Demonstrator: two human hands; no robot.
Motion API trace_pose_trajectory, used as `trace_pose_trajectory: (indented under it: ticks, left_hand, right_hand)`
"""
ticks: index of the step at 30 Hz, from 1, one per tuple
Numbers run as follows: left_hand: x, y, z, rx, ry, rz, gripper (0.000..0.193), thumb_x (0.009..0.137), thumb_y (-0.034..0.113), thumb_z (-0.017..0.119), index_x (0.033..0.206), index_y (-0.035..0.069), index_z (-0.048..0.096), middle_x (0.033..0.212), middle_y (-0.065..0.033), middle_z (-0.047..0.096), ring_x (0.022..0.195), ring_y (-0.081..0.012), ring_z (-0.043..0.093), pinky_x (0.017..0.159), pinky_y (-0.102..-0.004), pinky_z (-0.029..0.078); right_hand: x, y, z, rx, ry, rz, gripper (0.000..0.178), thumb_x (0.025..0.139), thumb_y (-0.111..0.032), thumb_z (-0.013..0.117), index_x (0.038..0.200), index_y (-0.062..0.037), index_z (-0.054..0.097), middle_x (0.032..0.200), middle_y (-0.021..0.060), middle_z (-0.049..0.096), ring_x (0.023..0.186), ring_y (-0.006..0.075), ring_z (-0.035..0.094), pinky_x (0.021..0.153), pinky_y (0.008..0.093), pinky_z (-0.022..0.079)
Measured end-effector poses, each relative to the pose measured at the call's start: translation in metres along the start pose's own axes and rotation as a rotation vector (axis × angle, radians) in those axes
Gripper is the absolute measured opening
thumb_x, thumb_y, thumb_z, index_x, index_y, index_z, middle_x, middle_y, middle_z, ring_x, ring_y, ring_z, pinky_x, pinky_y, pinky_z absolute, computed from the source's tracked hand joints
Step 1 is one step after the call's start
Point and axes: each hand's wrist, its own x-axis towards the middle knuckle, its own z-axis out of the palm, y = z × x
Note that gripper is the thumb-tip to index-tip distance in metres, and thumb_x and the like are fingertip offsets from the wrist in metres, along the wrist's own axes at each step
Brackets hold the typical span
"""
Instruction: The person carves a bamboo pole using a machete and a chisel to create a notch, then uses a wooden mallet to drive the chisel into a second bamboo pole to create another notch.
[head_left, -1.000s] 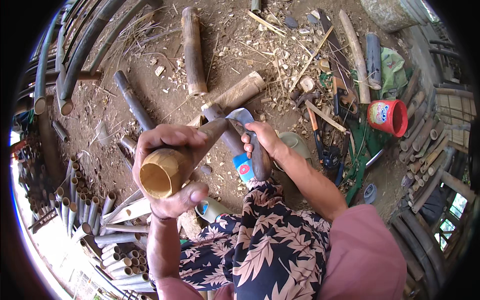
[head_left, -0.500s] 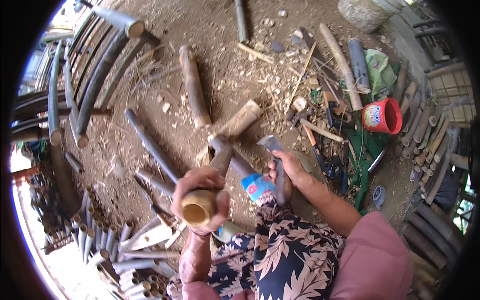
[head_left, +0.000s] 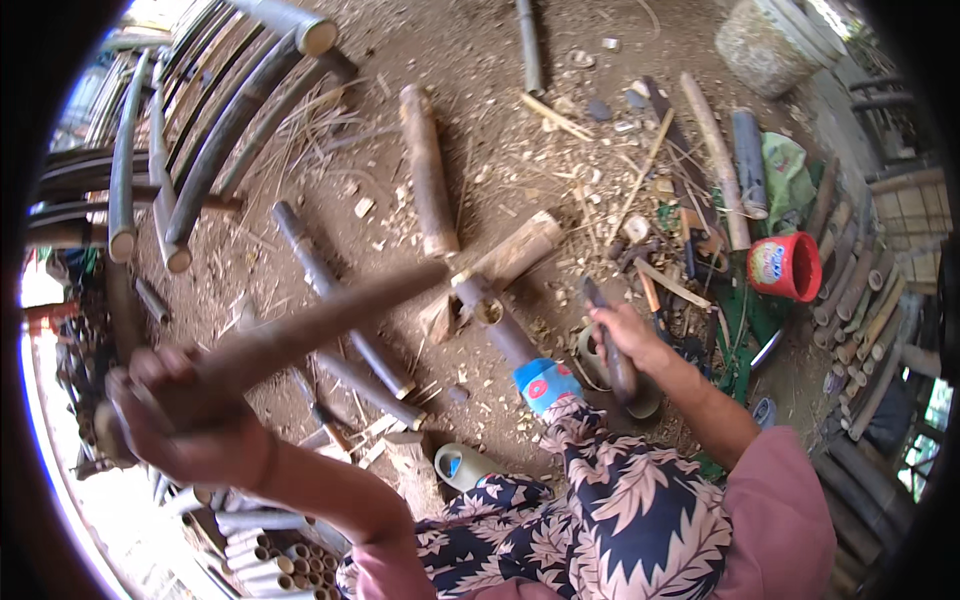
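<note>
My left hand (head_left: 195, 420) grips one end of a brown bamboo pole (head_left: 330, 325), raised at the left and smeared by motion. The pole's other end points toward the middle. Closed around a hand tool (head_left: 618, 365) with a dark wooden handle and a metal head is my right hand (head_left: 630, 340); the blade is mostly edge-on. Between the hands, a bamboo piece (head_left: 508, 332) with a hole cut in its upper side leans on a pale log (head_left: 525, 248). My foot in a blue sock with pink spots (head_left: 547, 385) presses on its near end.
Bamboo lengths (head_left: 425, 170) and wood chips lie over the dirt floor. A red bucket (head_left: 785, 267), a green bag (head_left: 790, 175) and a saw (head_left: 690, 235) are at the right. A bamboo rack (head_left: 220, 130) stands at the far left; stacked bamboo (head_left: 850, 320) lines the right side.
My left hand has swung outward to the left with the bamboo pole, uncovering the holed bamboo piece. My right hand has shifted slightly right, its tool now more edge-on. The whole view has shifted a little.
</note>
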Motion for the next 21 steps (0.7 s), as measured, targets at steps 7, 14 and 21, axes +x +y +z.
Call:
trace_pose_trajectory:
  ticks: [7, 14, 21]
  left_hand:
    - [-0.064, -0.178, -0.021, 1.030, -0.930, 0.086, 0.041, 0.076, 0.017, 0.077, 0.113, 0.015, 0.060, 0.118, -0.0080, 0.060, 0.124, -0.0287, 0.053, 0.110, -0.0520, 0.035]
    - [-0.176, -0.194, -0.039, 1.494, -1.555, -0.406, 0.068, 0.079, 0.027, 0.071, 0.137, 0.005, 0.045, 0.145, -0.0211, 0.040, 0.142, -0.0377, 0.029, 0.118, -0.0548, 0.023]
    - [-0.205, -0.116, 0.022, 0.926, -1.030, -0.908, 0.057, 0.069, 0.021, 0.076, 0.112, -0.005, 0.051, 0.086, -0.0166, 0.058, 0.077, -0.0305, 0.064, 0.066, -0.0405, 0.056]
  right_hand:
    - [0.018, -0.017, 0.008, -0.035, 0.059, -0.150, 0.026, 0.097, -0.022, 0.050, 0.115, -0.0043, 0.054, 0.068, 0.0033, 0.052, 0.048, 0.0153, 0.054, 0.044, 0.0292, 0.048]
    - [-0.001, -0.030, 0.052, -0.711, 0.219, -0.349, 0.041, 0.102, -0.034, 0.041, 0.100, 0.0005, 0.063, 0.076, 0.0099, 0.072, 0.067, 0.0151, 0.063, 0.065, 0.0321, 0.048]
    - [0.009, -0.005, 0.133, 0.218, -0.306, 0.303, 0.028, 0.100, -0.023, 0.052, 0.118, -0.0013, 0.053, 0.117, 0.0169, 0.065, 0.102, 0.0220, 0.066, 0.085, 0.0380, 0.058]
